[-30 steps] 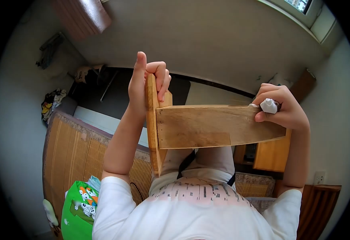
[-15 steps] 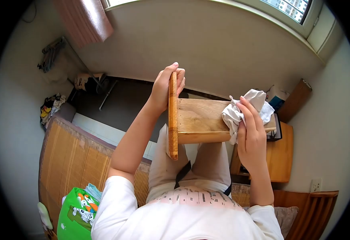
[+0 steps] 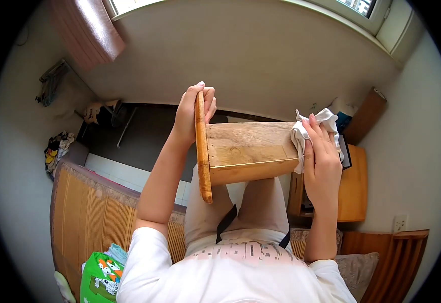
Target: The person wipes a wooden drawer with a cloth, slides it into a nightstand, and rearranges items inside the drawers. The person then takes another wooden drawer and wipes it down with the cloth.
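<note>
A wooden drawer (image 3: 253, 141) is held up above my lap, with its front panel (image 3: 203, 151) to the left and its plain side board facing up. My left hand (image 3: 193, 111) is wrapped around the upper part of that panel, thumb at its top edge. At the drawer's other end, my right hand (image 3: 325, 159) presses a crumpled white cloth (image 3: 299, 139) onto the wood. The cloth bunches under the fingers and hangs over the near edge. It hides the drawer's right end.
Below right stands a wooden cabinet (image 3: 354, 189) with a dark-edged box beside the cloth. A bed with a bamboo mat (image 3: 92, 202) lies to the left, a green bag (image 3: 97, 283) on it. A clothes rack (image 3: 54, 83) stands near the far left wall.
The drawer has shifted left in view and tilted slightly, its right end lower. My right hand and the cloth have slid along it toward the right end. The camera view has turned a little.
</note>
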A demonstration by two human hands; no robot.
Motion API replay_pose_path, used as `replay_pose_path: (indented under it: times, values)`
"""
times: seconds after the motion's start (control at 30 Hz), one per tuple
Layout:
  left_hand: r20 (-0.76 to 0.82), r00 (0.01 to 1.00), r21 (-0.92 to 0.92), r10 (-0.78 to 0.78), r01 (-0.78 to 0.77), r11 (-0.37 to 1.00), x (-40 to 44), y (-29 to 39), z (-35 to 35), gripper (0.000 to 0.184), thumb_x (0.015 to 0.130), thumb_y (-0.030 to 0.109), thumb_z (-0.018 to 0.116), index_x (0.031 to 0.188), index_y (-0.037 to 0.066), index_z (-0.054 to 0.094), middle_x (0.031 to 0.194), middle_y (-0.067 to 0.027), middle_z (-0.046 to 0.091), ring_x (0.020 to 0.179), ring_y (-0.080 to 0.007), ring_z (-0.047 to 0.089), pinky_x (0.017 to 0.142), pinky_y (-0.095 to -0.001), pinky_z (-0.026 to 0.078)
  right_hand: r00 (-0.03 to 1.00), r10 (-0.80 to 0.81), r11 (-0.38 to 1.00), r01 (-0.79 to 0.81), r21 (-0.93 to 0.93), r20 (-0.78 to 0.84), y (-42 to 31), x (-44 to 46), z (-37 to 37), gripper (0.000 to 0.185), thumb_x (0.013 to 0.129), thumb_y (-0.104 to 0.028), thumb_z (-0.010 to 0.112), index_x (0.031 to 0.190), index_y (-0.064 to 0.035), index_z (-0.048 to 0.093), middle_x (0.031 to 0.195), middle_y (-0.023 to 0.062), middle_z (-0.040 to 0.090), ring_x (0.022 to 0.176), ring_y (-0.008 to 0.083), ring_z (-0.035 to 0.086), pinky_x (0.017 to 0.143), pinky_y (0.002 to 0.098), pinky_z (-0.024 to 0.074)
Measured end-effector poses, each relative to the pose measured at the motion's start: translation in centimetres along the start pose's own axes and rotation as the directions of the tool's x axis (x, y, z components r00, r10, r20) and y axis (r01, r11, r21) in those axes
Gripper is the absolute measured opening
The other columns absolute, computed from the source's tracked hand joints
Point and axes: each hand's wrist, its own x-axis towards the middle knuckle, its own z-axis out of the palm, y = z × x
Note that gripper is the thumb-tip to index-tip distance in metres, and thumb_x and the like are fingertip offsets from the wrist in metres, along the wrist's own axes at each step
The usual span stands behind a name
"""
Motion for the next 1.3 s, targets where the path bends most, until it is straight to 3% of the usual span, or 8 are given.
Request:
replay_pose_path:
  times: [0.27,0.63,0.7,0.87,0.97,1.13,1.27,1.3]
  values:
    - [-0.114,0.99,-0.127,-0.085,0.07,0.989,-0.7,0.6,2.1,0.05,0.102,0.037,0.035,0.059,0.012,0.033,0.048,0.0012,0.031,0.043,-0.0085,0.031,0.043,-0.0251,0.028,0.947,-0.32,0.902,0.314,0.296,-0.028,-9.4,2.0,3.5,0.033,0.093,-0.013,0.062,0.125,-0.0018,0.064,0.132,0.0146,0.063,0.124,0.0358,0.059,0.104,0.0452,0.0477]
    - [0.027,0.999,-0.056,0.035,-0.033,0.998,0.0,-0.5,1.2,0.046,0.1,0.03,0.03,0.058,0.014,0.035,0.044,0.0001,0.033,0.037,-0.0079,0.029,0.04,-0.0216,0.027,0.966,0.251,0.968,-0.251,-0.005,-0.064,4.2,-1.4,-1.1,0.031,0.098,-0.013,0.056,0.125,-0.0029,0.066,0.135,0.015,0.062,0.126,0.0347,0.058,0.103,0.043,0.0477]
    - [0.079,0.996,-0.065,0.047,-0.041,0.997,0.2,-0.7,0.7,0.043,0.101,0.027,0.03,0.06,0.013,0.034,0.047,-0.0004,0.032,0.038,-0.0099,0.033,0.041,-0.0249,0.028,0.987,0.155,0.984,-0.157,-0.079,-0.033,2.1,-1.1,-0.1,0.032,0.097,-0.011,0.056,0.125,0.0011,0.064,0.135,0.0164,0.062,0.126,0.0348,0.058,0.103,0.0426,0.0478]
    - [-0.028,0.998,-0.079,-0.06,0.057,0.995,-0.8,-0.1,2.5,0.04,0.099,0.031,0.035,0.063,0.013,0.033,0.053,0.0015,0.03,0.05,-0.0102,0.032,0.049,-0.0268,0.031,0.954,-0.299,0.909,0.295,0.295,-0.035,-8.9,0.8,2.4,0.036,0.092,-0.011,0.064,0.126,-0.003,0.064,0.133,0.0136,0.063,0.122,0.0304,0.062,0.104,0.0418,0.0485]
    - [0.056,0.998,-0.087,-0.012,0.017,0.996,-1.1,-0.1,1.8,0.041,0.099,0.032,0.035,0.063,0.014,0.032,0.053,0.0015,0.03,0.049,-0.0098,0.031,0.048,-0.026,0.031,0.961,-0.273,0.882,0.265,0.389,-0.038,-7.6,0.6,2.6,0.037,0.09,-0.012,0.066,0.127,-0.004,0.064,0.134,0.0121,0.063,0.122,0.0283,0.062,0.104,0.0405,0.0488]
    - [0.066,0.996,-0.073,0.062,-0.057,0.996,-0.4,-0.6,0.8,0.043,0.101,0.028,0.032,0.06,0.014,0.033,0.049,0.0001,0.032,0.038,-0.0097,0.037,0.041,-0.023,0.03,1.0,0.011,0.998,-0.01,0.057,-0.024,1.9,-1.2,-0.7,0.032,0.092,-0.01,0.064,0.124,-0.0065,0.067,0.132,0.0101,0.064,0.121,0.0293,0.063,0.105,0.0414,0.0465]
    - [0.116,0.989,-0.061,0.089,-0.083,0.995,0.0,-0.3,1.2,0.045,0.101,0.026,0.031,0.059,0.013,0.035,0.047,-0.0002,0.032,0.037,-0.0096,0.038,0.04,-0.0223,0.031,0.976,0.208,0.971,-0.198,0.132,-0.064,7.1,-3.2,-2.5,0.026,0.099,-0.007,0.055,0.121,-0.0005,0.066,0.124,0.0172,0.067,0.112,0.0319,0.066,0.098,0.0367,0.0502]
    - [0.117,0.989,-0.06,0.09,-0.083,0.995,-0.1,-0.4,0.9,0.045,0.101,0.026,0.031,0.059,0.013,0.035,0.047,-0.0002,0.032,0.037,-0.0096,0.038,0.04,-0.0223,0.031,0.882,0.468,0.862,-0.468,0.196,0.048,8.5,-3.9,-2.5,0.027,0.101,-0.009,0.052,0.123,0.0003,0.064,0.122,0.0164,0.068,0.107,0.0279,0.067,0.094,0.0349,0.0515]
